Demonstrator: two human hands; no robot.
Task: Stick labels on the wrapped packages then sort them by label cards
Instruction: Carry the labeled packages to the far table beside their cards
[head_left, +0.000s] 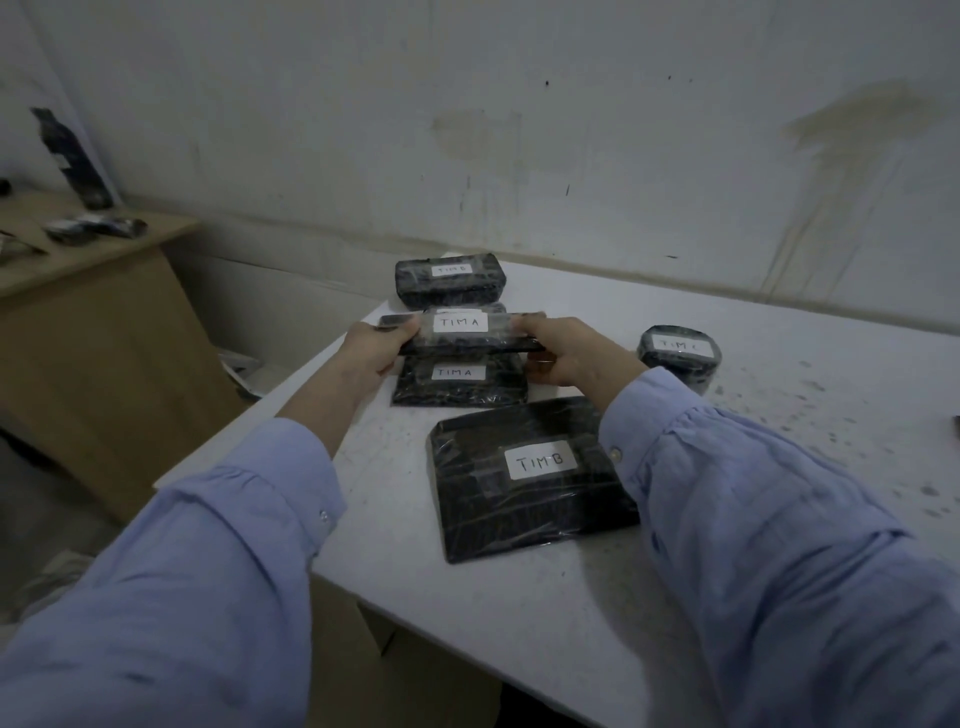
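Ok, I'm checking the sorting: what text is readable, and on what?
"TIM A": held package
"TIM A": flat package below it
"TIM B": large near package
"TIM B", faint: far box
"TIM C", blurred, last letter uncertain: round package

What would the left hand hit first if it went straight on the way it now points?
Probably the far TIM B package, which lies past the raised TIM A package that the left hand grips. The hand seems raised, so it might pass over it toward the wall.
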